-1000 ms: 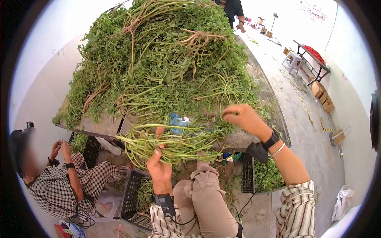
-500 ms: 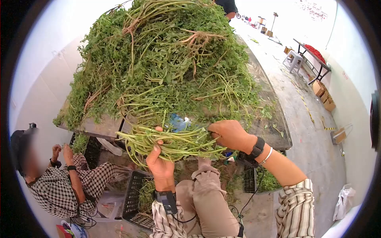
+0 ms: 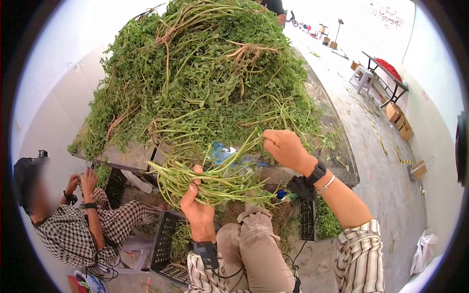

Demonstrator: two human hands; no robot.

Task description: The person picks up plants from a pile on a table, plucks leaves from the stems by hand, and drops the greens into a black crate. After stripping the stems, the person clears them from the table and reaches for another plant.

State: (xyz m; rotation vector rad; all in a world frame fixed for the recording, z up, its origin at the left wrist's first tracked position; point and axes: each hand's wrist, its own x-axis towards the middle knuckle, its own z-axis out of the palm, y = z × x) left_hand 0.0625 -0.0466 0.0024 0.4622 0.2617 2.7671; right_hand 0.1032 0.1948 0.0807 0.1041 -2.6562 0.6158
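A bundle of long green stems (image 3: 215,183) lies across my left hand (image 3: 198,205), whose thumb and fingers are wrapped round it near the table's front edge. My right hand (image 3: 286,150) is closed in a pinch on the tip of a stem that rises from the bundle, up and right of it. Behind both hands a big heap of leafy green plants (image 3: 195,83), some with pale brown roots (image 3: 251,49), covers much of the dark table (image 3: 337,156). A blue and white scrap (image 3: 222,153) lies between the bundle and the heap.
A co-worker in checked clothes (image 3: 68,234) sits at the left, hands raised. Black crates (image 3: 163,244) with greens stand below the table. At the right are a stool (image 3: 362,78), a side table with something red (image 3: 389,69) and cardboard boxes (image 3: 398,119). Another person (image 3: 274,7) is at the top.
My right hand has moved up and slightly right, drawing a stem upward out of the bundle's line. My left hand still holds the bundle. The co-worker's hands have shifted slightly.
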